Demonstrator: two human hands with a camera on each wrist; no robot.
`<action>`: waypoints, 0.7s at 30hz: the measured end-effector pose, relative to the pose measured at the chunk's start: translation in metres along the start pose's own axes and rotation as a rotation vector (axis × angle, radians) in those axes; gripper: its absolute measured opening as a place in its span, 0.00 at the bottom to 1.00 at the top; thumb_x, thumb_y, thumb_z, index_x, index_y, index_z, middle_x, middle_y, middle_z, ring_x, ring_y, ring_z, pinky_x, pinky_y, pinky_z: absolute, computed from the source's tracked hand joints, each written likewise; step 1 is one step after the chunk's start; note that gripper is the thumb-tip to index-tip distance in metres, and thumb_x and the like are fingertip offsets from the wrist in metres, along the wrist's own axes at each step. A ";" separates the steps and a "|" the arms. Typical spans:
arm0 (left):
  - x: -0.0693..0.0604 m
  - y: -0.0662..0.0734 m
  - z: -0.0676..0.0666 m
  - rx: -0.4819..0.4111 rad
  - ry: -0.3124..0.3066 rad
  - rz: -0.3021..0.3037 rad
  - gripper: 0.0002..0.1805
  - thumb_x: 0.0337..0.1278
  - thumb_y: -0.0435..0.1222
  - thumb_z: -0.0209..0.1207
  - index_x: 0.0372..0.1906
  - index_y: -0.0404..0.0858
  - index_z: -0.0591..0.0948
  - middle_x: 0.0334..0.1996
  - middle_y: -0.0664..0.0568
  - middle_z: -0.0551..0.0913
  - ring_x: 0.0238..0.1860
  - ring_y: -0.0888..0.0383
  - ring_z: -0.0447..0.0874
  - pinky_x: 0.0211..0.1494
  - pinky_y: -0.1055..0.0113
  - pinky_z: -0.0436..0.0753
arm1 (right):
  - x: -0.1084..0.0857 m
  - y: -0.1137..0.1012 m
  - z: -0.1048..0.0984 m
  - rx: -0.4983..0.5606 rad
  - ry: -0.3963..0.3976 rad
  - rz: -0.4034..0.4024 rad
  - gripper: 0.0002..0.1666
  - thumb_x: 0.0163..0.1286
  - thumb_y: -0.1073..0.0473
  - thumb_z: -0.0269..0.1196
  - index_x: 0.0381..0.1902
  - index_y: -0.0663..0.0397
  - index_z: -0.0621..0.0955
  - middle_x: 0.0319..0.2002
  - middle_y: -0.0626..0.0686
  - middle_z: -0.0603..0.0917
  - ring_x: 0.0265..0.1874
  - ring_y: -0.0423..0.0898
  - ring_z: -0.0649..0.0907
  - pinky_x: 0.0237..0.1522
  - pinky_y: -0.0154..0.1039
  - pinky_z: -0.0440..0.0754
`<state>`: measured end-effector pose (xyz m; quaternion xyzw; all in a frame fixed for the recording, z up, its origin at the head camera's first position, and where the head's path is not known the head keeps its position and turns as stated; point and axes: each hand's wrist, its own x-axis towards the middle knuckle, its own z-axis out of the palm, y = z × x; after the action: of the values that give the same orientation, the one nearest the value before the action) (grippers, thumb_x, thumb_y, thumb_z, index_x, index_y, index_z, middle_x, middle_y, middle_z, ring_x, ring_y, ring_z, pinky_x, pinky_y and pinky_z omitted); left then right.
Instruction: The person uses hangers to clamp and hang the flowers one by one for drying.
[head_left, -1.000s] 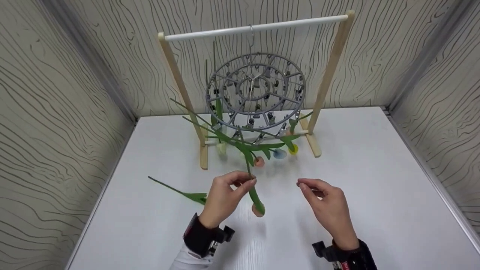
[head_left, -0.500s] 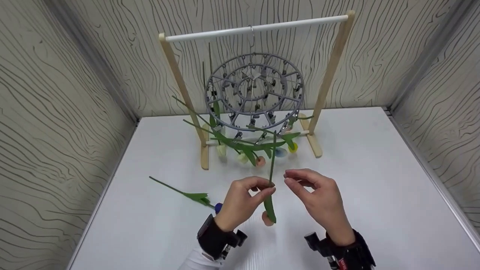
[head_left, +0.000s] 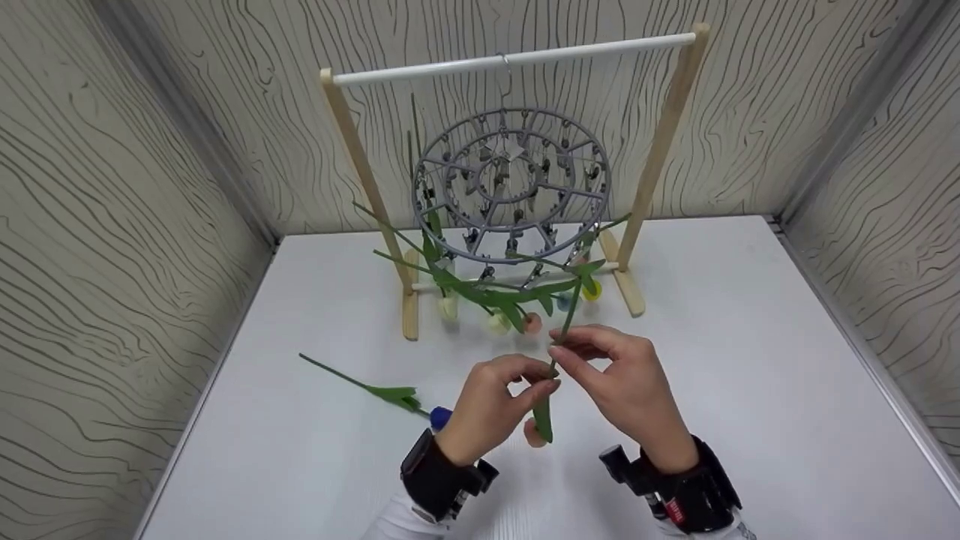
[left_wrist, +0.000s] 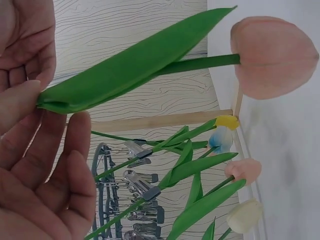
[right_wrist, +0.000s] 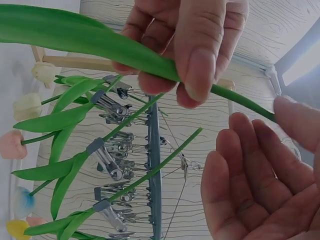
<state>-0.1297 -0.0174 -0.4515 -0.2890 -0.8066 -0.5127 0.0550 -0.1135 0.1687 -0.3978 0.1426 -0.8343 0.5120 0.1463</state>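
A pink artificial tulip (left_wrist: pixel 274 57) hangs head down between both hands in the head view. My left hand (head_left: pixel 495 409) pinches it just above the leaf, with thumb and forefinger on the stem. Higher on the same stem, the thumb and fingertips of my right hand (head_left: pixel 626 379) pinch it. Behind stands a round grey clip hanger (right_wrist: pixel 154 200). Its clips (right_wrist: pixel 102 152) hold several tulips upside down, among them another pink one (left_wrist: pixel 245 171), a white one (left_wrist: pixel 245 216) and a yellow one (left_wrist: pixel 227 122).
A dark blue tulip (head_left: pixel 440 418) lies on the white table (head_left: pixel 750 337), left of the left hand. The hanger is hooked on the white rod (head_left: pixel 600 50) of a wooden stand (head_left: pixel 664 150). Patterned panels (head_left: pixel 172 150) enclose the table on the visible sides.
My left hand has carried the pink tulip rightward. The right hand has moved left and taken hold of its stem. The dark blue flower head has come into sight.
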 end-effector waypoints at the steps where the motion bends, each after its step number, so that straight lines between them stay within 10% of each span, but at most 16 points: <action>1: 0.000 0.000 0.000 0.000 0.000 -0.001 0.06 0.66 0.36 0.67 0.43 0.39 0.89 0.36 0.55 0.89 0.40 0.67 0.85 0.48 0.69 0.83 | 0.001 -0.001 0.000 -0.005 -0.007 -0.003 0.10 0.64 0.64 0.73 0.44 0.50 0.90 0.39 0.40 0.90 0.35 0.38 0.87 0.39 0.32 0.83; 14: -0.002 -0.009 0.001 -0.070 -0.034 -0.025 0.08 0.66 0.39 0.67 0.45 0.40 0.89 0.40 0.56 0.90 0.46 0.66 0.86 0.52 0.66 0.84 | 0.012 -0.009 -0.010 -0.016 -0.026 -0.052 0.10 0.67 0.64 0.72 0.45 0.53 0.90 0.38 0.42 0.90 0.35 0.37 0.87 0.40 0.30 0.83; 21: -0.003 -0.011 0.000 -0.076 -0.023 -0.047 0.08 0.65 0.37 0.67 0.45 0.40 0.89 0.39 0.57 0.90 0.44 0.66 0.85 0.52 0.67 0.83 | 0.041 0.005 -0.045 0.077 0.215 0.015 0.07 0.71 0.63 0.68 0.41 0.61 0.89 0.32 0.48 0.90 0.31 0.40 0.87 0.38 0.30 0.84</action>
<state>-0.1333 -0.0221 -0.4610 -0.2775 -0.7937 -0.5409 0.0226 -0.1482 0.2072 -0.3663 0.0859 -0.7946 0.5570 0.2256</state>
